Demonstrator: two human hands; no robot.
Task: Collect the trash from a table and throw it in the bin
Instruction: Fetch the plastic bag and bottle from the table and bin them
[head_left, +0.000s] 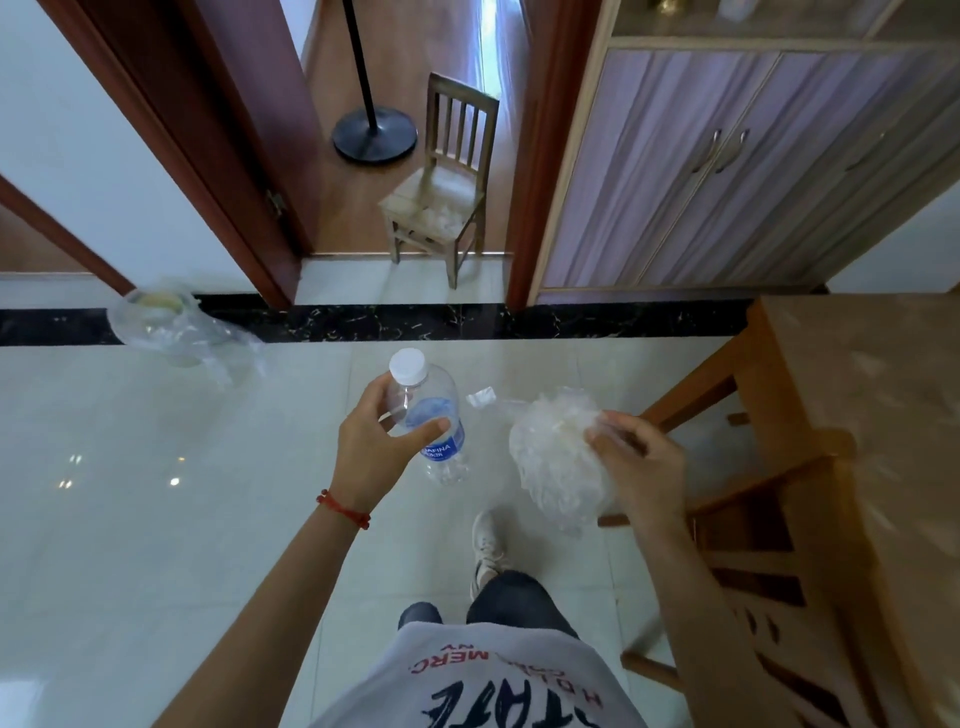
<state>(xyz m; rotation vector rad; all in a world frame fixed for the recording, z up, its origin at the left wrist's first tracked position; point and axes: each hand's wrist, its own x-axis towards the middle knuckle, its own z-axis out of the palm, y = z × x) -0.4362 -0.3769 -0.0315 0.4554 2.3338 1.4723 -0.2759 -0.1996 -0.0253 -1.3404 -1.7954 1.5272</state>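
Note:
My left hand (376, 447) grips an empty clear plastic bottle (434, 415) with a white cap and a blue label, held up over the tiled floor. My right hand (641, 462) holds a crumpled clear plastic bag (553, 452) beside it. A bin lined with a clear plastic bag (166, 325) stands on the floor at the far left, near the wall. The wooden table (883, 415) is at the right edge.
A wooden chair (769, 519) stands tucked against the table on my right. Ahead is a doorway with a small wooden chair (441, 192) and a black lamp base (374, 132). A cabinet (727, 166) stands at the back right. My foot (485, 551) is on the glossy tiles.

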